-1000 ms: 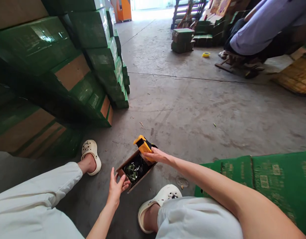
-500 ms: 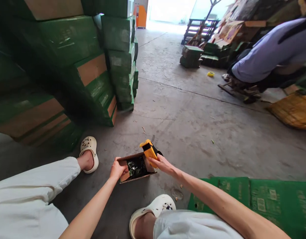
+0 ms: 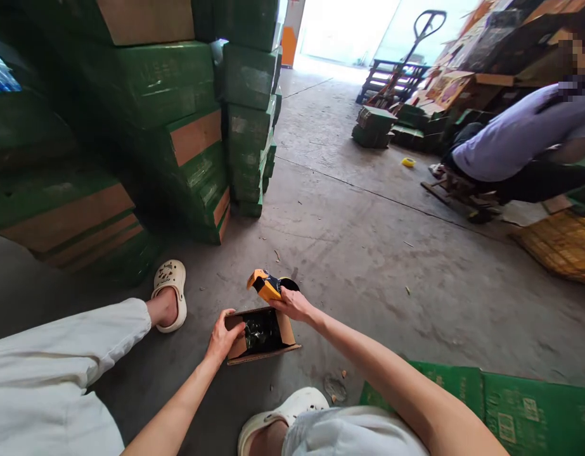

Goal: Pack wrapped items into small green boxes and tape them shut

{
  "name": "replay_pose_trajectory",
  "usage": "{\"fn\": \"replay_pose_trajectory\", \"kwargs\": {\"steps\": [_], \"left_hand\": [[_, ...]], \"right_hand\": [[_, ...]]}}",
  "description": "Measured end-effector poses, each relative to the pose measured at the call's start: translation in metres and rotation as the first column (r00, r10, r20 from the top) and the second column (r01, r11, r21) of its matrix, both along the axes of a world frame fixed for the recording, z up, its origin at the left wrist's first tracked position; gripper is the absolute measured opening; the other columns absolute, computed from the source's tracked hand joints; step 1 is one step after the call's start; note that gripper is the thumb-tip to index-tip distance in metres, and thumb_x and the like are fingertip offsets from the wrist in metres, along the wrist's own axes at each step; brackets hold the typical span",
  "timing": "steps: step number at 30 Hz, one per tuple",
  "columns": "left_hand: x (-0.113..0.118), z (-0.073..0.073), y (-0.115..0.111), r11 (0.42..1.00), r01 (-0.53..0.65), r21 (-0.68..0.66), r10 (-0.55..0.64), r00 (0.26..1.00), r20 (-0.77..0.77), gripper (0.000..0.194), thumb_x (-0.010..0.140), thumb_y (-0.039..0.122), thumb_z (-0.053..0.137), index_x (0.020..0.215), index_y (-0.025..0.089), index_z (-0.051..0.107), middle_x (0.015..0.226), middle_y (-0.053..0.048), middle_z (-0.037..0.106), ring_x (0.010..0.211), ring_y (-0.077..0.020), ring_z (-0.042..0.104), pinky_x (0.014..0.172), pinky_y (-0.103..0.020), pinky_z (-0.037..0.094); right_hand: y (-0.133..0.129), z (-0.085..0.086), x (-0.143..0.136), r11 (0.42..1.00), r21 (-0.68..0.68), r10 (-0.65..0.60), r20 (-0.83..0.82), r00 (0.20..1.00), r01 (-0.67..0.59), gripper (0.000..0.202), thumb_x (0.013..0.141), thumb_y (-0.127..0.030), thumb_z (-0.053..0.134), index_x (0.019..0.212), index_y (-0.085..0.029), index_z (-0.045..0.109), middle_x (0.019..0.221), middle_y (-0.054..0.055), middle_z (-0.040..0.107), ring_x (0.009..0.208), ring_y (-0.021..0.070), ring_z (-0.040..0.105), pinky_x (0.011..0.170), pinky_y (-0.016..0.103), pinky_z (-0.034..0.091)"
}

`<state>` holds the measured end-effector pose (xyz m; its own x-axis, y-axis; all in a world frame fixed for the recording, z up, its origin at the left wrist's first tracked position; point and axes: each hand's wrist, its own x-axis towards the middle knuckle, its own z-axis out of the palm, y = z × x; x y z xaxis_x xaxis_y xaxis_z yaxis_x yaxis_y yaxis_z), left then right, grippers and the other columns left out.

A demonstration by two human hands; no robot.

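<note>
An open cardboard box (image 3: 286, 327) stands on the floor between my feet, with dark, shiny wrapped contents inside. My left hand (image 3: 222, 335) grips its left end, the thumb over the inside of the flap and the fingers outside. Above the box's far right side, my right hand (image 3: 295, 303) holds a yellow and black object (image 3: 268, 286), which looks like a tape dispenser. Its yellow end points left, and a round dark part shows behind my fingers. The dispenser is over the box's far edge; whether they touch is unclear.
Green cartons (image 3: 178, 82) are stacked high at the left. Flat green cardboard (image 3: 539, 405) lies at the lower right. A person in a lilac top (image 3: 501, 142) crouches at the right, near a yellow tape roll (image 3: 408, 163). A pallet jack (image 3: 406, 50) stands farther back.
My right hand has moved left with the dispenser, which has turned so its yellow end points more to the left. My left thumb has shifted on the flap. The view has tilted slightly.
</note>
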<state>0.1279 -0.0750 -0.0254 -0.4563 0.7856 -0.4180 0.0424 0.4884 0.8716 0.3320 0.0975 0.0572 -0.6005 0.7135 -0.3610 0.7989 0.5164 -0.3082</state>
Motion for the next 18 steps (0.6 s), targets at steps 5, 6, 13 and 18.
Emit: {"fn": "replay_pose_trajectory", "kwargs": {"steps": [5,6,13,18], "left_hand": [[-0.004,0.001,0.0,1.0,0.0,0.005,0.0,0.998,0.055,0.048,0.074,0.047,0.081,0.115,0.024,0.068,0.112,-0.007,0.075,0.109,-0.0285,0.071,0.094,-0.039,0.055],[-0.004,0.0,0.001,1.0,0.006,0.011,-0.006,1.0,0.026,0.047,0.073,0.045,0.081,0.113,0.024,0.068,0.11,-0.007,0.075,0.11,-0.0286,0.071,0.096,-0.039,0.054],[-0.01,0.007,0.007,0.998,0.056,0.008,-0.056,0.997,0.046,0.047,0.072,0.05,0.081,0.109,0.022,0.07,0.108,-0.008,0.076,0.105,-0.0282,0.071,0.092,-0.038,0.054],[-0.014,0.023,0.007,0.994,0.077,-0.084,-0.055,0.969,0.241,0.06,0.072,0.063,0.081,0.116,0.024,0.069,0.112,-0.009,0.078,0.101,-0.0264,0.075,0.084,-0.034,0.057]], "right_hand": [[0.001,-0.014,0.023,0.994,-0.083,0.052,-0.168,0.984,-0.067,0.041,0.092,-0.037,0.071,0.127,-0.018,0.06,0.107,0.007,0.075,0.093,0.0229,0.071,0.08,0.028,0.056],[-0.002,-0.018,0.028,0.994,-0.081,0.061,-0.195,0.979,-0.078,0.049,0.087,-0.031,0.073,0.131,-0.017,0.058,0.11,0.007,0.074,0.096,0.0243,0.07,0.082,0.03,0.057],[-0.025,-0.04,0.043,0.987,0.037,0.163,-0.233,0.959,-0.159,0.072,0.076,-0.009,0.062,0.147,-0.005,0.051,0.143,0.027,0.061,0.138,0.0378,0.056,0.12,0.051,0.043],[-0.034,-0.042,0.048,0.911,0.252,0.337,-0.003,0.941,-0.326,0.056,0.086,-0.015,0.06,0.141,-0.008,0.057,0.143,0.026,0.062,0.14,0.0371,0.055,0.122,0.053,0.041]]}}
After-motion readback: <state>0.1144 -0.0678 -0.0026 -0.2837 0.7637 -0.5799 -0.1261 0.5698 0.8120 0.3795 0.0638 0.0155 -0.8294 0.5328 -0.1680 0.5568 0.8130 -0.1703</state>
